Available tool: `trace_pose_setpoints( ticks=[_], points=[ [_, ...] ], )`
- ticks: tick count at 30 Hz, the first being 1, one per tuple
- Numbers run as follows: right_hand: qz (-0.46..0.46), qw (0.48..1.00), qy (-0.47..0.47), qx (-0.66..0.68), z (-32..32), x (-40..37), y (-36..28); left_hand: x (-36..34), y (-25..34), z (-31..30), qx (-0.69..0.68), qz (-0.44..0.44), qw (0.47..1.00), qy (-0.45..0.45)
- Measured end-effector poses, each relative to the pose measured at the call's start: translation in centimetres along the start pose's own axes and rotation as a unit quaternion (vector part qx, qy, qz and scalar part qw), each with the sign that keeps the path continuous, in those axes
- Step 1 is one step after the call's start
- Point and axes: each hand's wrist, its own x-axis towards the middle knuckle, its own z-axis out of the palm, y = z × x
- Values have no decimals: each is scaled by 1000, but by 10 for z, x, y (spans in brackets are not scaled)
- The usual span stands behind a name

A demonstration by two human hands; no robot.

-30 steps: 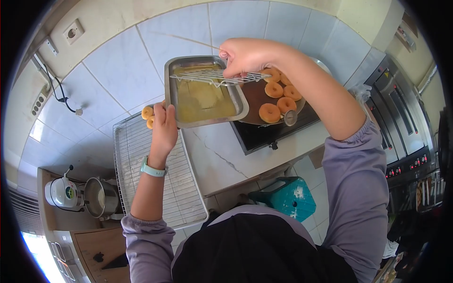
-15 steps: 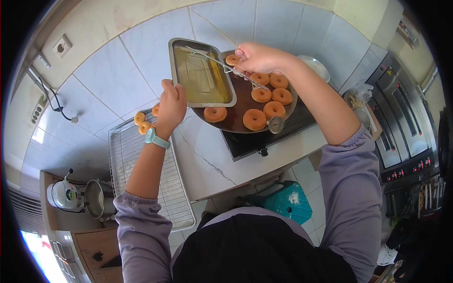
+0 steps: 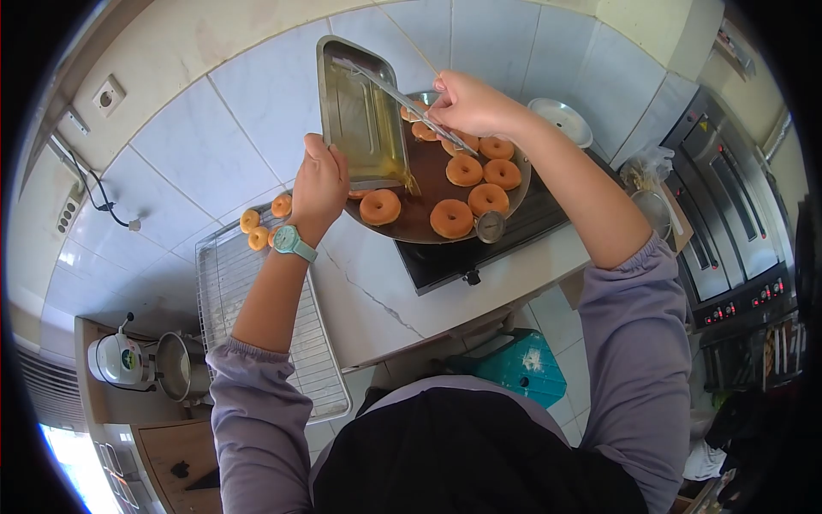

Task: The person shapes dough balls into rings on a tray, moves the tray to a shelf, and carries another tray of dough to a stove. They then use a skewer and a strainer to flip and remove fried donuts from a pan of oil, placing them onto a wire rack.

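Observation:
My left hand (image 3: 323,184) grips the near left edge of a rectangular metal tray (image 3: 328,103), tilted over a round pan (image 3: 428,231). Yellow oil (image 3: 387,163) has collected at the tray's lower corner and runs into the pan. My right hand (image 3: 467,107) is closed around long metal tongs (image 3: 385,86), which slant across from above the tray to the doughnuts. Several browned ring doughnuts (image 3: 451,219) lie in the pan; the tray and my right hand cover some of them. A round dial thermometer (image 3: 491,227) sits at the pan's near rim.
Below the pan is a black stove (image 3: 445,272) on a marbled counter (image 3: 364,313). On the left stands a wire rack (image 3: 248,291) over a tray, with several small doughnuts (image 3: 258,238) at its far end. A white plate (image 3: 561,122) is behind the stove, an oven (image 3: 728,214) to the right.
The tray has tipped more steeply, its far end rising, and oil now streams from its lower corner. My left hand has shifted slightly right and up. My right hand still holds the tongs.

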Motion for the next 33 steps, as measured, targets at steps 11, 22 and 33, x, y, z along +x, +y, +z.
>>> trace_pose_setpoints(
  ticks=[11, 22, 33],
  points=[
    [-76, 988, 125, 58, 13, 18, 38, 12, 15, -3, 41, 66, 997, 5],
    [-162, 977, 103, 93, 64, -25, 68, 19, 11, -7, 37, 130, 989, 56],
    [-136, 988, 66, -20, 63, -63, 55, 29, 13, -13, 60, 119, 990, 53]
  ],
)
